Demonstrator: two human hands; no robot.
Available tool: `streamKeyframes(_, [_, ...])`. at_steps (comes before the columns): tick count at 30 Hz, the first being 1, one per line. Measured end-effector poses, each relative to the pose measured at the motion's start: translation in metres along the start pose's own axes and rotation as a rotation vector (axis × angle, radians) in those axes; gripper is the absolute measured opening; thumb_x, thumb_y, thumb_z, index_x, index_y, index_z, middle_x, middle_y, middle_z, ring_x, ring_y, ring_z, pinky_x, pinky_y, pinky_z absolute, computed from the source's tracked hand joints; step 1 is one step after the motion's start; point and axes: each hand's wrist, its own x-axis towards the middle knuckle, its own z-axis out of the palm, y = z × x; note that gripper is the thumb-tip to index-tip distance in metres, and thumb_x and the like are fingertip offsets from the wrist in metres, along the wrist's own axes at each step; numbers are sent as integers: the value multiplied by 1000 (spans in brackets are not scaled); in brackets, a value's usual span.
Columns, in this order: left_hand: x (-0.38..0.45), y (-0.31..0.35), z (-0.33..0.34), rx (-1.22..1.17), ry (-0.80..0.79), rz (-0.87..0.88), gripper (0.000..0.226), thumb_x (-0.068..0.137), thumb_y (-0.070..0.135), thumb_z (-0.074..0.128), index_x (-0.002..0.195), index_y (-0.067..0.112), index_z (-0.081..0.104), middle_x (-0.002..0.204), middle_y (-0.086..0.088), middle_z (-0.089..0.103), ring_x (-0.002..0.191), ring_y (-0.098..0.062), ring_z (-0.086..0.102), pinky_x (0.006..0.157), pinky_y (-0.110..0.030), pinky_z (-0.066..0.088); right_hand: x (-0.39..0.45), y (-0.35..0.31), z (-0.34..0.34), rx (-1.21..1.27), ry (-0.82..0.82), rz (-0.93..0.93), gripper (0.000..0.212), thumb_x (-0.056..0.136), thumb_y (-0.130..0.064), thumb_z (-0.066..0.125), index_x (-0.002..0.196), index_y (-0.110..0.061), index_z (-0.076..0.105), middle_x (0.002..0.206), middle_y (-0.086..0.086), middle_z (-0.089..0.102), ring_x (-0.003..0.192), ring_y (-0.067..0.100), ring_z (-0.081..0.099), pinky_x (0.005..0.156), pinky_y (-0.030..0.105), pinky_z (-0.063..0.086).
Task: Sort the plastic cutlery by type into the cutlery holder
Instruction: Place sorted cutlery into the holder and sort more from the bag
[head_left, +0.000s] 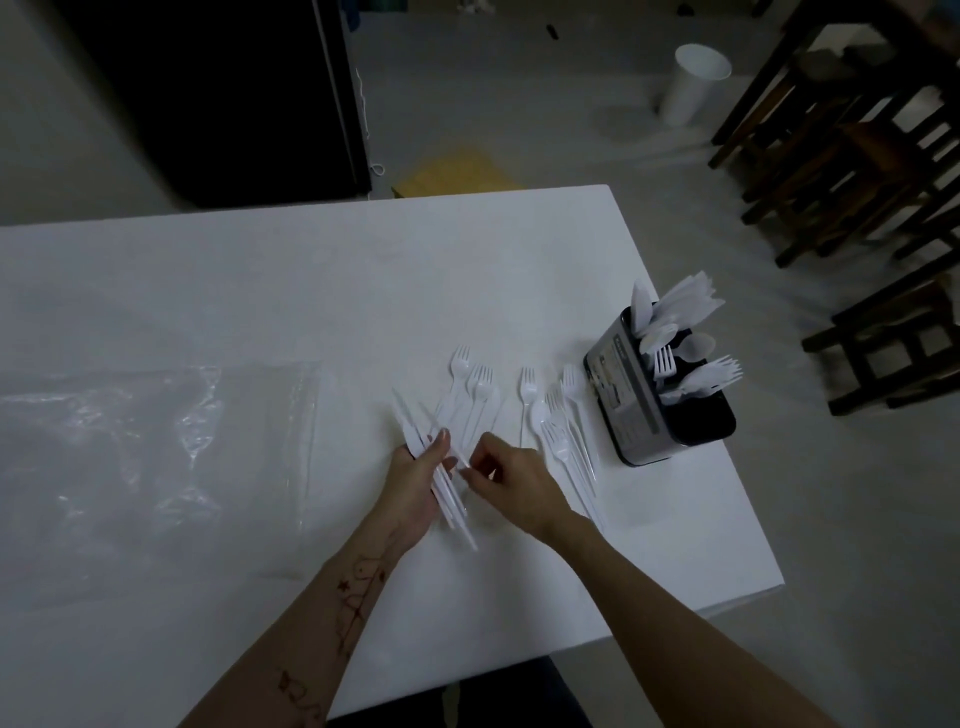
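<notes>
on the table, left hand grips a knife bundle; right hand pinches one knife beside forks.

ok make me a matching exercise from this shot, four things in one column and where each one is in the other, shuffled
Things
1. bundle of white plastic knives
2. crumpled clear plastic bag
3. dark metal cutlery holder
4. white plastic cup

Places
A. on the floor beyond the white table
B. near the table's right edge
C. gripped in the left hand
D. flat on the table's left part

Pairs: 1-C, 2-D, 3-B, 4-A
</notes>
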Motion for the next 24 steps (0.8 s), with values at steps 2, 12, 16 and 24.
streamKeyframes(2, [2,3,2,-22,18,-11,20,92,12,59,107,0,57,96,-11,65,86,-22,65,58,-27,55,-3,-4,1,4,-41,-21,19,89,-32,68,86,-15,61,78,-5,69,64,6,62,64,22,54])
streamKeyframes(12, [4,3,-14,-7,162,20,16,99,23,47,94,9,51,78,-2,50,65,-13,49,63,-25,48,15,16,23,11,119,489,41,86,-52,65,92,-13,57,80,2,65,65,22,69,67,37,60])
streamKeyframes(16, [5,0,-20,28,144,13,23,98,26,47,107,5,49,82,-4,51,70,-16,51,68,-27,48,17,13,18,70,111,535,24,92,-30,60,87,-7,61,73,7,68,61,22,70,65,34,61])
streamKeyframes(24, [8,-4,-13,93,12,15,38,89,25,64,119,3,55,110,-14,66,97,-28,64,78,-36,53,-12,-2,16,-126,34,-4,18,100,-34,47,97,-17,47,75,3,66,58,19,63,58,36,56])
